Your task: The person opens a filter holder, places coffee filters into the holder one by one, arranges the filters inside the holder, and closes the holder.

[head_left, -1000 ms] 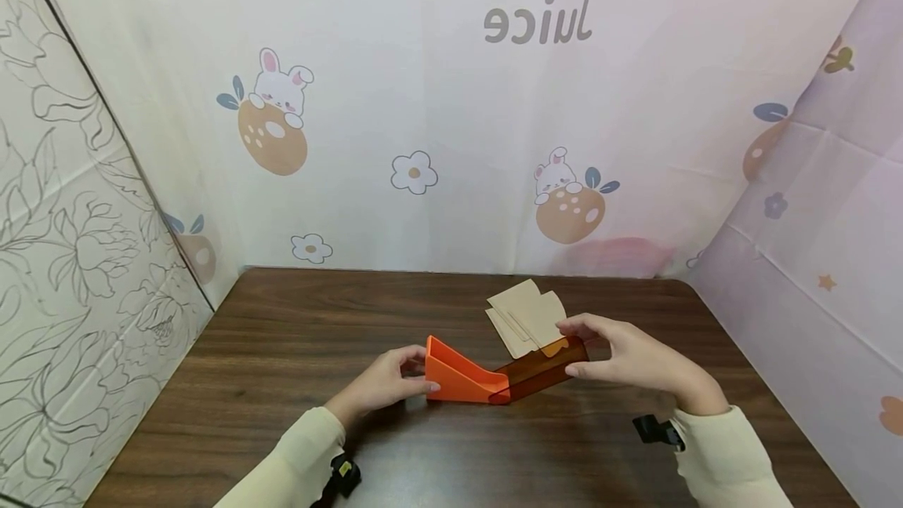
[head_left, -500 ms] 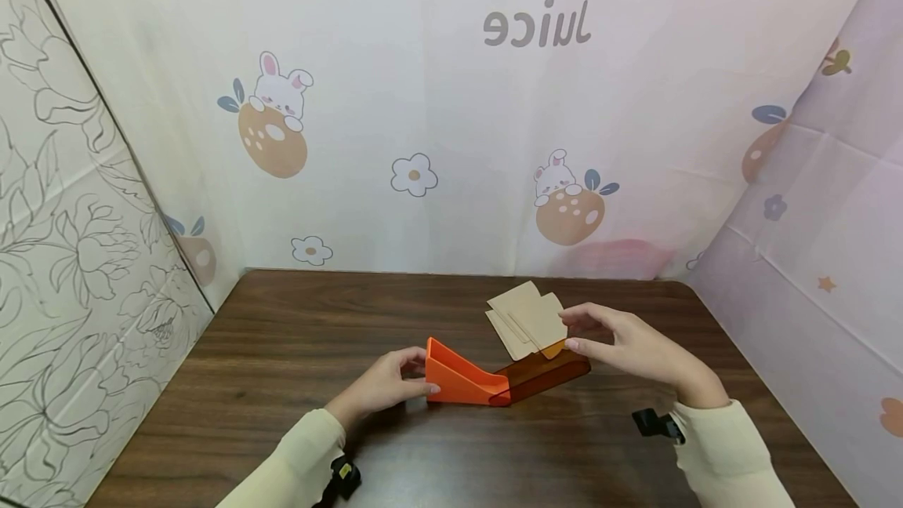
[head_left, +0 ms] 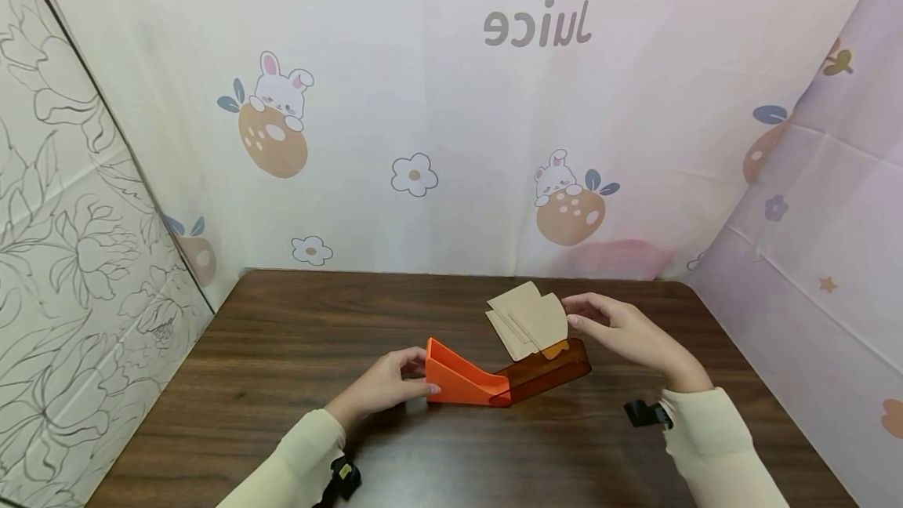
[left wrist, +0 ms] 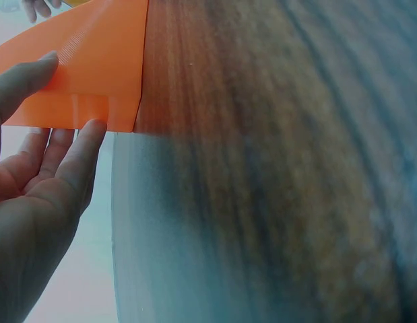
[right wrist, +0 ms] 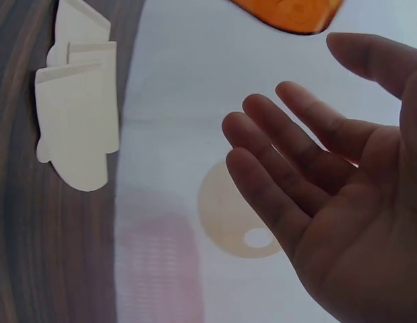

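An orange plastic box (head_left: 457, 379) with slanting sides stands on the table, its see-through amber lid (head_left: 543, 373) swung out low to the right. My left hand (head_left: 384, 381) grips the box's tall end; in the left wrist view the thumb lies on one side face and the fingertips on the end. My right hand (head_left: 624, 334) hovers beyond the lid's far end, fingers loosely bent and holding nothing. Close to its fingertips lie several overlapping beige tabbed cards (head_left: 525, 318); one corner shows through the lid. The right wrist view shows the right palm with bare fingers.
The table (head_left: 282, 351) has a dark wood-grain top. A printed curtain (head_left: 423, 100) rises along its back edge, with more printed cloth at both sides. Each wrist wears a small black camera (head_left: 643, 414).
My right hand has let go of the amber lid and moved up and away from it, toward the beige cards. The left hand and the box stay in place.
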A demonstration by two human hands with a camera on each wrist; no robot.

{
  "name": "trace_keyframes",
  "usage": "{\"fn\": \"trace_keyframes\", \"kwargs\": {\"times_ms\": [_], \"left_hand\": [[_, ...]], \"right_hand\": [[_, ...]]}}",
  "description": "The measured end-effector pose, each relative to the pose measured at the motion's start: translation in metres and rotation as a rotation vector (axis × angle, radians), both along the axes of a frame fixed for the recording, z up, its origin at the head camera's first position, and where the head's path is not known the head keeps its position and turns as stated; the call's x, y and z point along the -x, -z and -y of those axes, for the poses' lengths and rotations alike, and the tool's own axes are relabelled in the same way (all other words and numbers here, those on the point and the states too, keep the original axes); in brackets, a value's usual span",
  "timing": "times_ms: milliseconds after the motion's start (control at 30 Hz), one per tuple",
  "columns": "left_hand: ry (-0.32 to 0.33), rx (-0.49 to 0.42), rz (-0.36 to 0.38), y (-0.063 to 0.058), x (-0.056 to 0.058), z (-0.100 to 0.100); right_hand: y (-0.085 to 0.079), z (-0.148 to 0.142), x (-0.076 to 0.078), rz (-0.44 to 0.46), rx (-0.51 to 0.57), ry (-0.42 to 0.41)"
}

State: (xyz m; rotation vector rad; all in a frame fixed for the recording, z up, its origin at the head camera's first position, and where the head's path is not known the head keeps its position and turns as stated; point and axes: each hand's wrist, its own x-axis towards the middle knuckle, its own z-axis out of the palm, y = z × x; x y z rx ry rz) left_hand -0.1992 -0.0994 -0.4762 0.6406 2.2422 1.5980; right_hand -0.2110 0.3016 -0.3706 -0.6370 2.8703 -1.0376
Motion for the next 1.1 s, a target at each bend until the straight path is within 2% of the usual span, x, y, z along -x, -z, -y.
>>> {"fn": "trace_keyframes", "kwargs": {"times_ms": [333, 767, 967, 1100], "left_hand": [[-0.002, -0.007, -0.002, 0.001, 0.0, 0.0], [0.005, 0.02, -0.002, 0.003, 0.001, 0.0], [0.01, 0.014, -0.004, 0.003, 0.002, 0.0], [0.011, 0.018, -0.014, 0.002, 0.002, 0.001]], "right_hand": [[0.026, -0.004, 0.021, 0.01, 0.017, 0.08], [0.049, -0.004, 0.038, 0.15, 0.088, 0.133], [0.064, -0.006, 0.045, 0.174, 0.054, 0.168], [0.073, -0.006, 0.05, 0.154, 0.017, 0.182]]}}
